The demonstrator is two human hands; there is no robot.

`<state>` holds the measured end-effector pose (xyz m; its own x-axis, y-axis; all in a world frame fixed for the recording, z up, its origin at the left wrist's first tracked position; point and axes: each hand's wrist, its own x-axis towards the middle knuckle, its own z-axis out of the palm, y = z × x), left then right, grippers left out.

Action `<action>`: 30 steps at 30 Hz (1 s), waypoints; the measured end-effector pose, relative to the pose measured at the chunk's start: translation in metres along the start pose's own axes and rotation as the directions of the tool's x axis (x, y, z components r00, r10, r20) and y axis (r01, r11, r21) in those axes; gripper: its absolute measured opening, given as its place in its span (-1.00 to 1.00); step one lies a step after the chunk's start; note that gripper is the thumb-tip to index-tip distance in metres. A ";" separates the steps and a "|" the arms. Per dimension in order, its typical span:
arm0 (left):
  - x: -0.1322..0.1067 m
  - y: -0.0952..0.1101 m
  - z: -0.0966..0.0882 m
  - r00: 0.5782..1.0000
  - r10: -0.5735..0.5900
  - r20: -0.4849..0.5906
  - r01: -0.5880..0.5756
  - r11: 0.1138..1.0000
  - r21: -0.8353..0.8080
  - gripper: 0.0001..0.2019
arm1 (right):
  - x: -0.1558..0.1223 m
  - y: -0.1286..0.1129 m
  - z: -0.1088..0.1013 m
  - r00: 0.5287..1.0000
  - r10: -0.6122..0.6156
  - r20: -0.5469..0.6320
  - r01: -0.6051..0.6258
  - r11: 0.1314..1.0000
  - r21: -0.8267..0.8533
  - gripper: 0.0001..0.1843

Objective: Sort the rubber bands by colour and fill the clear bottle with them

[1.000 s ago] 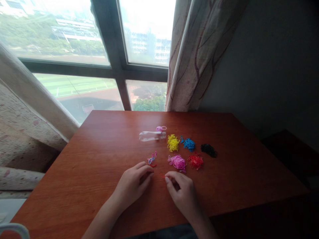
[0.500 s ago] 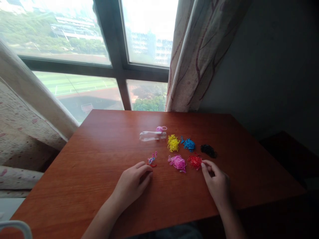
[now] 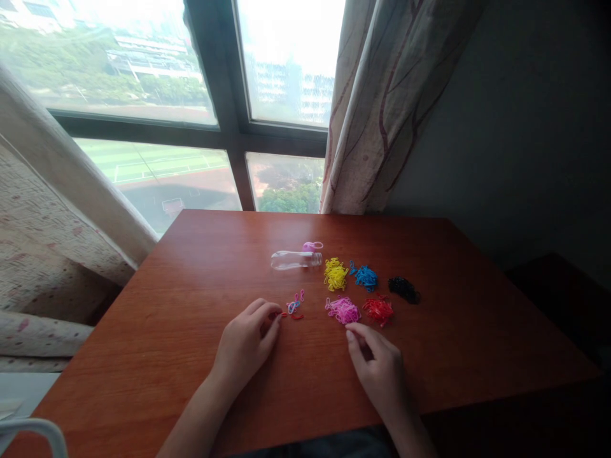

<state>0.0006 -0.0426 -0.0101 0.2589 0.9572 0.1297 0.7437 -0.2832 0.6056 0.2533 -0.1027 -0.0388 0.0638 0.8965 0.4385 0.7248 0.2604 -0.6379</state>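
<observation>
My left hand (image 3: 248, 337) is closed in a pinch, with a small red clip (image 3: 284, 314) showing at its fingertips. Just right of it lie a few loose pieces: pink and pale blue loop-shaped clips (image 3: 293, 307) and a red one (image 3: 296, 317). The fingers of my right hand (image 3: 377, 362) are pinched at the near edge of the pink clip pile (image 3: 344, 310); what they hold, if anything, is too small to make out. Beside that pile sits a red clip pile (image 3: 379, 310). Farther back are yellow (image 3: 336, 275), blue (image 3: 366, 277) and black (image 3: 403, 289) piles.
A clear plastic bottle (image 3: 292, 260) lies on its side behind the loose clips, with a pink cap with a loop (image 3: 310, 247) behind its neck. The brown wooden table (image 3: 157, 318) meets a window and curtains (image 3: 353, 127) at the back. A white curved object (image 3: 42, 427) is at lower left.
My right hand has left the red pile and moved left to the near edge of the pink pile. My left hand has drawn slightly left, away from the loose clips.
</observation>
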 end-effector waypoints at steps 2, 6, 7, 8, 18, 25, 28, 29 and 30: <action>0.000 0.000 0.001 0.999 -0.034 -0.024 0.035 0.998 0.060 -0.84 | -0.001 -0.010 0.011 0.997 -0.041 0.070 0.039 0.999 0.030 -0.81; 0.001 0.004 0.002 0.997 -0.078 -0.013 0.079 0.984 0.157 -0.83 | 0.001 -0.021 0.022 0.984 -0.077 0.158 0.072 0.997 0.043 -0.82; 0.002 0.005 0.003 0.997 -0.076 -0.004 0.076 0.984 0.163 -0.83 | 0.002 -0.022 0.023 0.980 -0.082 0.179 0.076 0.996 0.038 -0.82; 0.003 0.007 0.003 0.998 -0.070 0.004 0.069 0.984 0.163 -0.83 | 0.003 -0.022 0.024 0.977 -0.082 0.195 0.077 0.996 0.034 -0.82; 0.015 0.021 0.008 0.999 -0.028 0.038 0.018 0.969 0.247 -0.83 | 0.006 -0.022 0.021 0.979 -0.058 0.194 0.052 0.998 0.036 -0.81; 0.018 0.021 0.009 0.999 0.017 0.048 -0.029 0.966 0.258 -0.85 | 0.006 -0.021 0.021 0.976 -0.045 0.212 0.035 0.998 0.047 -0.80; 0.017 0.022 0.010 0.999 0.013 0.051 -0.025 0.971 0.238 -0.86 | 0.005 -0.021 0.021 0.974 -0.033 0.224 0.022 0.999 0.050 -0.81; 0.017 0.021 0.010 0.999 0.011 0.052 -0.023 0.974 0.227 -0.87 | 0.005 -0.021 0.021 0.974 -0.028 0.225 0.017 0.999 0.052 -0.81; 0.016 0.021 0.010 0.999 0.011 0.053 -0.022 0.977 0.213 -0.87 | 0.005 -0.021 0.021 0.974 -0.024 0.227 0.012 0.998 0.054 -0.81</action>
<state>0.0269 -0.0335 -0.0032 0.2990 0.9495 0.0947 0.8520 -0.3103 0.4216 0.2237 -0.0959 -0.0360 -0.1105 0.9480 0.2984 0.6876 0.2897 -0.6657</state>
